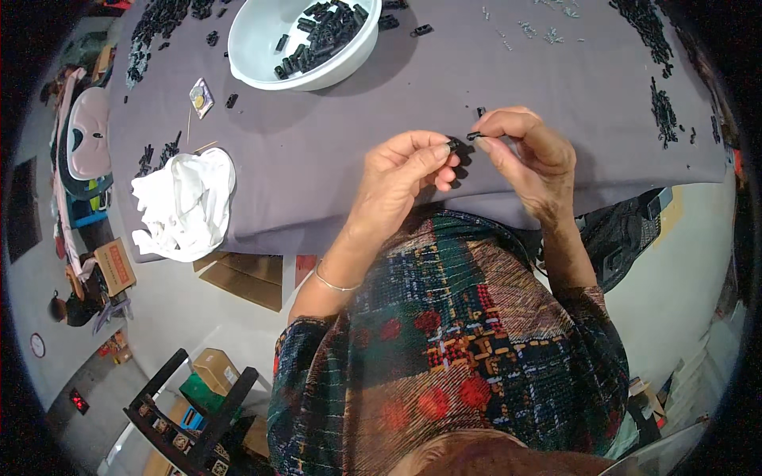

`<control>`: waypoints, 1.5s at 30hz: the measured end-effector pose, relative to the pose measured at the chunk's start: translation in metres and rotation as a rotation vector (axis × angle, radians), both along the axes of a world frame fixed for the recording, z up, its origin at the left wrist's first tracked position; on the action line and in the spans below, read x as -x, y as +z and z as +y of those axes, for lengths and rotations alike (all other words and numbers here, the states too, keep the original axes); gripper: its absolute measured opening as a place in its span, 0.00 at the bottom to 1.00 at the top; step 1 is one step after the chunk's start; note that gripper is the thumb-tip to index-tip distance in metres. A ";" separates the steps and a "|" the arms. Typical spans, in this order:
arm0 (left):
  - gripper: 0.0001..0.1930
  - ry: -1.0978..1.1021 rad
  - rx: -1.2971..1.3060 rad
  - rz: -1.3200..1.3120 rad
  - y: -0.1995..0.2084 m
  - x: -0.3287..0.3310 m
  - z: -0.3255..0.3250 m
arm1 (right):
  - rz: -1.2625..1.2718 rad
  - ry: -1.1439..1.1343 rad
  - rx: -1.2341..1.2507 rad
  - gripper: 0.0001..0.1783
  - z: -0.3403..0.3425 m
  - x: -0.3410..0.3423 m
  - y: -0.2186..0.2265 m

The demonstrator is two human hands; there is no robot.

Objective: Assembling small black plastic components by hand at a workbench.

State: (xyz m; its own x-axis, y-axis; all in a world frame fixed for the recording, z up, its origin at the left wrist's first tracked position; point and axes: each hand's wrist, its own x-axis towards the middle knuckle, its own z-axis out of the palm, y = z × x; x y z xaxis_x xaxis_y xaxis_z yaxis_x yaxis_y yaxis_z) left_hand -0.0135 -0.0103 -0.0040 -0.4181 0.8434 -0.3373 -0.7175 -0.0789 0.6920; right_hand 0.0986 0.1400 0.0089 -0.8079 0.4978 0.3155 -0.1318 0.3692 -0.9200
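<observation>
Over the front of the table my left hand [405, 170] pinches a small black plastic part [453, 146] between thumb and forefinger, mostly covered by the fingers. Facing it, my right hand [528, 159] holds a small black piece [474, 136] at its thumb and fingertips. The two pieces are close together, with a narrow gap between them. Just beyond the right fingers a black part [481, 112] lies on the cloth. Farther off, a white bowl [244, 55] holds many black parts [325, 36] of a short, blocky shape.
A grey cloth [317, 151] covers the table. Piles of small black pieces lie at the far left [163, 24] and far right [647, 36]. Small silvery pieces [528, 30] are scattered at the back. A crumpled white cloth [184, 206] and a small packet [202, 98] sit left.
</observation>
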 end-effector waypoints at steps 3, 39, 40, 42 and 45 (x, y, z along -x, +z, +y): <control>0.09 -0.006 0.032 0.023 0.002 -0.003 0.001 | -0.003 -0.010 -0.050 0.09 0.000 -0.002 0.003; 0.09 0.032 0.142 0.436 0.008 -0.018 0.002 | 0.062 0.020 -0.367 0.13 -0.006 -0.002 -0.009; 0.09 0.040 0.136 0.396 0.007 -0.019 0.003 | 0.083 0.024 -0.364 0.13 -0.006 -0.002 -0.011; 0.09 0.052 0.131 0.357 0.005 -0.019 0.003 | 0.068 0.004 -0.331 0.13 -0.010 -0.003 -0.015; 0.09 0.065 0.124 0.325 0.002 -0.018 0.002 | 0.047 -0.038 -0.331 0.15 -0.015 -0.003 -0.011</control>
State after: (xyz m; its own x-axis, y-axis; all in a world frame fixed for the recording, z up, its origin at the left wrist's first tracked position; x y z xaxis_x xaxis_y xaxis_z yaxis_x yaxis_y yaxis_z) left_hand 0.0044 -0.0080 -0.0024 -0.5718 0.7725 -0.2762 -0.4545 -0.0180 0.8906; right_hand 0.1012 0.1247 -0.0017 -0.7715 0.3917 0.5013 -0.1510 0.6527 -0.7424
